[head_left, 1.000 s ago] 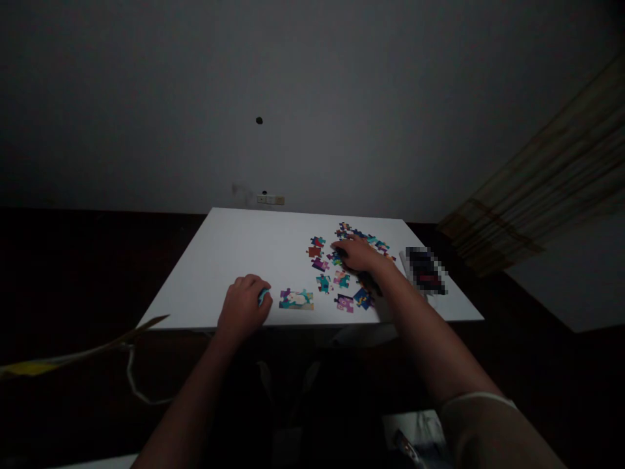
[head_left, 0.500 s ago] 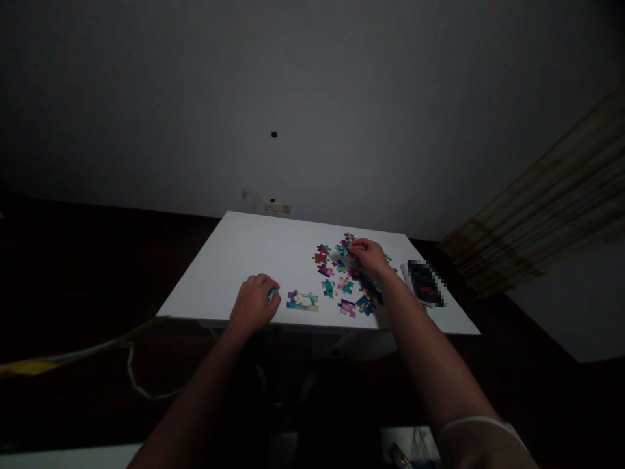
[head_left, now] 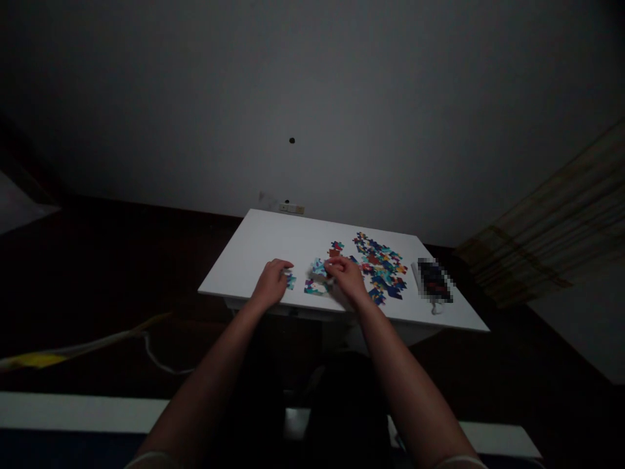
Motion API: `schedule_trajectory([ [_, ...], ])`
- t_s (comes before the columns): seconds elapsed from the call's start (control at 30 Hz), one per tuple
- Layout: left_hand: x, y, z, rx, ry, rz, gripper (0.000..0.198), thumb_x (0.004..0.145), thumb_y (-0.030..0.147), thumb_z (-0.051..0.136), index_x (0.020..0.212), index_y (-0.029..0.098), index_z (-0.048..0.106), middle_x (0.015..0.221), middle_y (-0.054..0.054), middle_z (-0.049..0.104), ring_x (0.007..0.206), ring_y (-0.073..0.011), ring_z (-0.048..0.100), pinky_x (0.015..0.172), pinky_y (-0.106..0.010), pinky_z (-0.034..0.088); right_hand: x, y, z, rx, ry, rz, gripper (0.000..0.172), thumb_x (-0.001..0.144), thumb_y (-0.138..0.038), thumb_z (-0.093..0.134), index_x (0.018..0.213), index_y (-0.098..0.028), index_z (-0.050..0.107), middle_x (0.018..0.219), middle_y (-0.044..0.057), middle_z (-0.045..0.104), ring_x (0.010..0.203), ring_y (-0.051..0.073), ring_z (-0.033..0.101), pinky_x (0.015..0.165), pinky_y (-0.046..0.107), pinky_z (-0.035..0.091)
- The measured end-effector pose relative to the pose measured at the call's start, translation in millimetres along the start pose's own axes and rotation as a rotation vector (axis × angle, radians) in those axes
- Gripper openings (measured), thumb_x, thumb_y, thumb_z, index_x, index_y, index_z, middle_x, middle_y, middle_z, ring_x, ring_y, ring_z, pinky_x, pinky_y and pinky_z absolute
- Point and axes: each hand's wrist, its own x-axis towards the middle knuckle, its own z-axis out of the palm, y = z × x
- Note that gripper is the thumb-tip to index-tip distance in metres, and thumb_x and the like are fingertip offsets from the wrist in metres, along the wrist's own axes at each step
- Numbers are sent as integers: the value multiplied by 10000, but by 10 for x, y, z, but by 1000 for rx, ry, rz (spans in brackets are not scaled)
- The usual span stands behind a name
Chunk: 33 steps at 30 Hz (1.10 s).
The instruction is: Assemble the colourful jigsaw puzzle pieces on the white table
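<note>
Between finger and thumb, my right hand (head_left: 346, 276) pinches a light blue puzzle piece (head_left: 319, 266) just above the table. Below that piece lies a small joined section (head_left: 315, 287) in white, teal and purple. My left hand (head_left: 273, 281) rests on the table to the left, fingers apart and curved, beside a teal piece (head_left: 291, 281) that lies partly by its fingertips. A spread of loose, many-coloured puzzle pieces (head_left: 385, 264) lies to the right of my right hand, some overlapping.
The white table (head_left: 273, 234) stands near a grey wall with a socket strip (head_left: 291, 208). At its right end lies a dark, blurred-out object (head_left: 434, 281). A patterned curtain (head_left: 517, 254) hangs on the right. A pale cable (head_left: 156, 358) runs at the lower left.
My right hand has come left from the loose pieces with a light blue piece in it. My left hand has opened beside a teal piece on the table. The camera view has shifted.
</note>
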Motion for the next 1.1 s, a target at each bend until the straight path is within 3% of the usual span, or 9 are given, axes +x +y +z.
schedule_trajectory([
  [0.13, -148, -16, -144, 124, -104, 92, 346, 915, 115, 610, 1174, 235, 806, 1218, -80, 794, 1158, -295, 681, 1042, -461, 544, -142, 9, 269, -225, -52, -7, 225, 832, -412, 741, 928, -209, 739, 675, -6, 735, 643, 205, 690, 628, 288, 479],
  [0.27, -264, 20, -158, 197, -89, 96, 183, 1009, 278, 649, 1053, 254, 825, 1194, -74, 804, 1111, -297, 679, 965, -454, 529, -215, -72, 502, -532, -62, 9, 162, 860, -271, 732, 997, -205, 789, 737, -3, 774, 701, 195, 714, 651, 273, 442],
  [0.37, -280, 57, -132, 228, -84, 78, 162, 993, 281, 673, 1049, 254, 822, 1175, -75, 793, 1103, -300, 666, 947, -458, 525, -234, -170, 576, -717, -50, 7, 172, 877, -242, 763, 1034, -210, 827, 817, 24, 816, 775, 205, 744, 675, 281, 432],
  [0.53, -284, 93, -146, 231, -91, 58, 189, 977, 271, 695, 1120, 257, 819, 1172, -79, 775, 1130, -301, 654, 959, -461, 520, -229, -259, 563, -841, -102, 10, 186, 910, -258, 775, 1069, -219, 861, 895, 42, 846, 856, 215, 773, 721, 280, 451],
  [0.7, -298, 80, -162, 230, -102, 77, 258, 1003, 282, 678, 1218, 274, 820, 1207, -85, 767, 1156, -312, 650, 956, -475, 524, -210, -180, 536, -841, -140, -48, 165, 920, -286, 778, 1043, -257, 885, 872, 40, 848, 820, 231, 771, 727, 299, 476],
  [0.97, -314, 56, -117, 250, -90, 99, 274, 1030, 281, 642, 1197, 325, 854, 1228, -78, 761, 1158, -309, 649, 973, -493, 546, -247, 24, 463, -820, -93, -284, 197, 959, -399, 740, 934, -280, 896, 915, 79, 845, 924, 279, 752, 864, 351, 539],
  [1.1, -290, 55, -117, 258, -97, 101, 271, 1017, 269, 648, 1190, 299, 855, 1217, -81, 768, 1145, -312, 659, 981, -502, 553, -360, 169, 280, -830, 23, -320, 308, 989, -275, 599, 1120, -228, 874, 1100, 112, 830, 1065, 289, 725, 984, 387, 538],
])
